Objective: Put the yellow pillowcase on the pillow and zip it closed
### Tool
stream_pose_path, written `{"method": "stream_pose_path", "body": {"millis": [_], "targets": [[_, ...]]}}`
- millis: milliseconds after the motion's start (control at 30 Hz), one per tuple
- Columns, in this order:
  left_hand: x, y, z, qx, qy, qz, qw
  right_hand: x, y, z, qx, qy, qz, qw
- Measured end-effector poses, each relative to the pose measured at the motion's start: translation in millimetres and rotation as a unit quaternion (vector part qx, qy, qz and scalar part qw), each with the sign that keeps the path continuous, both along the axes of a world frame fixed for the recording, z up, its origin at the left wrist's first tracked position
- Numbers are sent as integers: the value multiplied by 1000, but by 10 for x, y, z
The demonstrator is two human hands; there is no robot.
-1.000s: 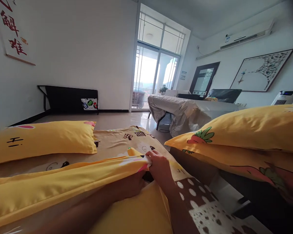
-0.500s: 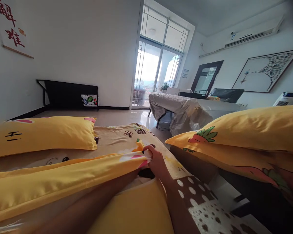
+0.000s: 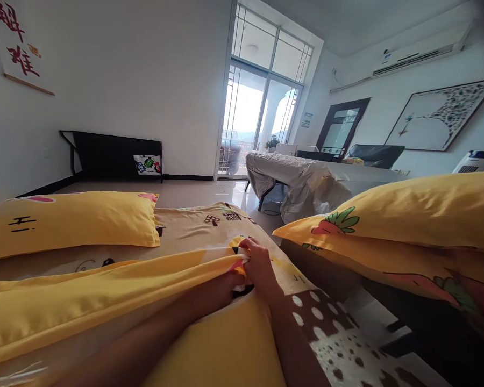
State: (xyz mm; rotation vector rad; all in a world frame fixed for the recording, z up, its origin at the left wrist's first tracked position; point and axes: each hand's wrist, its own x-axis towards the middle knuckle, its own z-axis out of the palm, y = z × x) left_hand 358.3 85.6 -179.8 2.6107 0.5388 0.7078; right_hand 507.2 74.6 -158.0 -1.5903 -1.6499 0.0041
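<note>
Pinched between thumb and fingers, the right hand [image 3: 258, 263] makes a narrow grip closed on the far corner of the yellow fabric [image 3: 105, 301], near the middle of the head view. The left hand [image 3: 221, 287] lies just beside it and lower, with its forearm running in from the lower left under the fabric's folded edge. Its fingertips touch the same corner from beneath, but whether this grip is closed on the cloth cannot be told, since the fold hides part of it. The yellow fabric stretches as a long band from the left edge of the picture to the two hands and lies on the bed, on top of the patterned sheet [image 3: 210, 226]. A brown, white-dotted patch of that sheet shows beside the right forearm. A yellow pillow [image 3: 72, 220] rests flat on the bed at the left, well apart from the hands. At the right, two more yellow pillows [image 3: 407, 215] with strawberry prints lie stacked one on the other. Beyond the bed stand a piece of furniture under a grey drape [image 3: 306, 183], a black rack [image 3: 113, 161] against the white wall, and a bright sliding glass door [image 3: 258, 118].
</note>
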Motion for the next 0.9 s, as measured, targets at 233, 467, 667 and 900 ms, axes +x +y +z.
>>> {"method": "stream_pose_path", "body": {"millis": [233, 467, 667, 900], "targets": [[10, -122, -16, -82, 8, 31, 996, 45, -78, 104, -29, 138, 46, 989], [-37, -152, 95, -189, 15, 91, 978, 36, -74, 86, -12, 232, 75, 970], [-93, -134, 30, -195, -43, 77, 977, 17, -38, 50, -76, 397, 183, 896], [-115, -211, 99, 5, -9, 45, 999, 25, -72, 81, -84, 387, 269, 878]]}}
